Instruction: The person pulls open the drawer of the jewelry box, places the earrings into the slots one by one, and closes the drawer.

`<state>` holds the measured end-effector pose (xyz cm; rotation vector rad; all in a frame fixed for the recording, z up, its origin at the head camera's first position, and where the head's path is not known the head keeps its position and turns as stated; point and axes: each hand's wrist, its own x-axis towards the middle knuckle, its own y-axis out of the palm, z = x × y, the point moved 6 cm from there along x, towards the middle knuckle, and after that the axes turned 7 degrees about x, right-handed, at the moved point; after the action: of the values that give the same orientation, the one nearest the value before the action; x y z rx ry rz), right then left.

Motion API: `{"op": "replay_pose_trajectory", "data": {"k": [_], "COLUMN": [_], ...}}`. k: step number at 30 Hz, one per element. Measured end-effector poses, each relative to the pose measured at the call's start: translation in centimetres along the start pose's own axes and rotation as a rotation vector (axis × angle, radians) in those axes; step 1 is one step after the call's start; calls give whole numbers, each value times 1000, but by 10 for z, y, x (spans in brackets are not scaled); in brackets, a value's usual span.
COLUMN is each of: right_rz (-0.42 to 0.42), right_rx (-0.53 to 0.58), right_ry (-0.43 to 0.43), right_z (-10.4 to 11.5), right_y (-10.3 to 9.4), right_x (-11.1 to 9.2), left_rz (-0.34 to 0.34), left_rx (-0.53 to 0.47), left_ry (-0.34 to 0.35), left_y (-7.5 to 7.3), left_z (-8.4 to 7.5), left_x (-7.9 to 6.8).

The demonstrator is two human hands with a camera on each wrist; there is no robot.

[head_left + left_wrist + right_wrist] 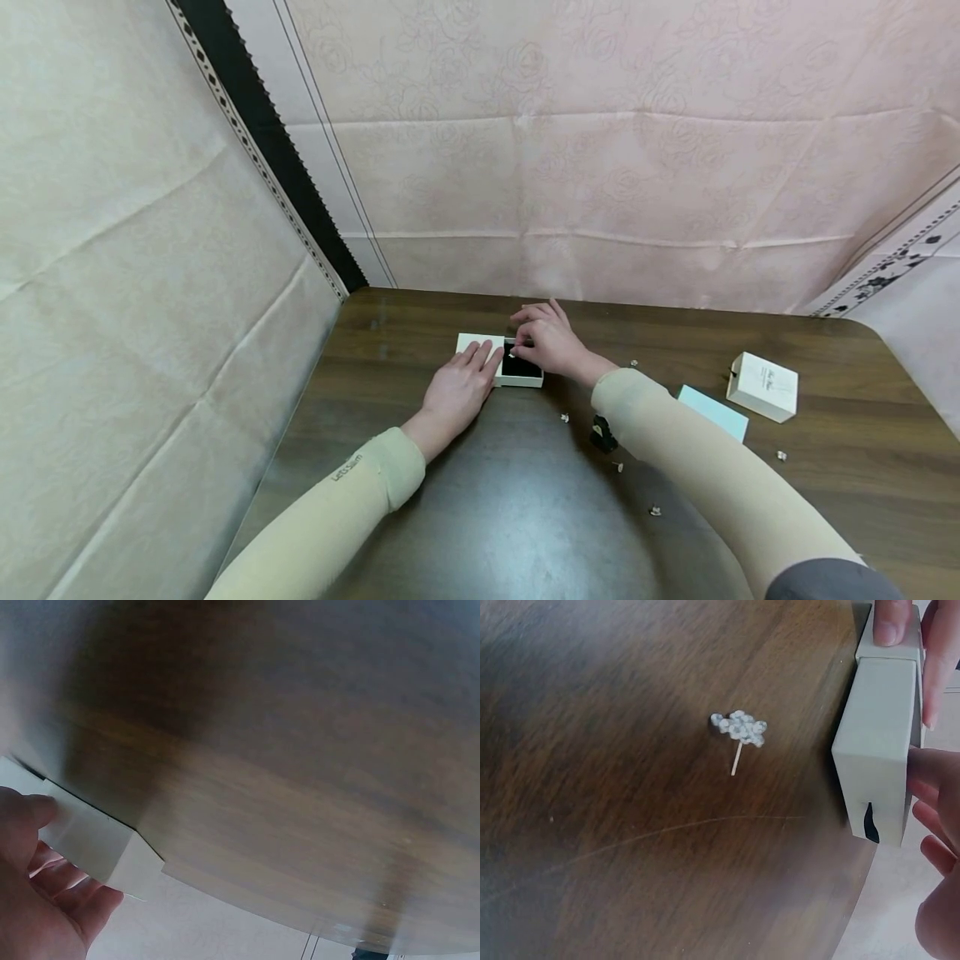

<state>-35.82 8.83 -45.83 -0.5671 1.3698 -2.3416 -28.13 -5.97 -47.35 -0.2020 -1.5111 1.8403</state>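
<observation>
My left hand (pixel 462 390) lies over the white sleeve of a small jewelry box (pixel 474 340). Its fingers spread across the top while the thumb (pixel 43 811) bears on the near side. The box's drawer (pixel 522 382) is partly pulled out to the right and shows a black lining (pixel 521 367). Over that lining, my right hand (pixel 551 342) pinches a tiny silvery earring (pixel 512 356) between thumb and forefinger; the fingers hide most of it. A black pull tab (pixel 871 823) sticks out of the drawer's end. One stud earring (pixel 739 729) with a sparkling cluster lies in front of the box.
Several more small earrings, such as one earring (pixel 656 511), are scattered over the brown wooden table (pixel 480 533). To the right lie a light-blue card (pixel 714 412) and a second white box (pixel 765 386). Pale cloth (pixel 600 183) hangs behind the table.
</observation>
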Motion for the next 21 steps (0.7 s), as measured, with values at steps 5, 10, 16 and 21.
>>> {"op": "replay_pose_trajectory", "data": {"k": [5, 10, 16, 21], "right_rz": [-11, -17, -12, -8], "right_rx": [-21, -33, -15, 17], "right_ry": [-11, -19, -23, -26], "right_z": [0, 1, 1, 0], "right_y": [0, -1, -9, -24], "right_x": [0, -1, -5, -13], "left_rz": [-12, 11, 1, -27], "left_rx": [9, 21, 26, 13], "left_ry": [-1, 1, 9, 5], "left_y": [1, -1, 0, 0], "left_z": [0, -1, -2, -1], "left_x": [0, 0, 0, 0]}}
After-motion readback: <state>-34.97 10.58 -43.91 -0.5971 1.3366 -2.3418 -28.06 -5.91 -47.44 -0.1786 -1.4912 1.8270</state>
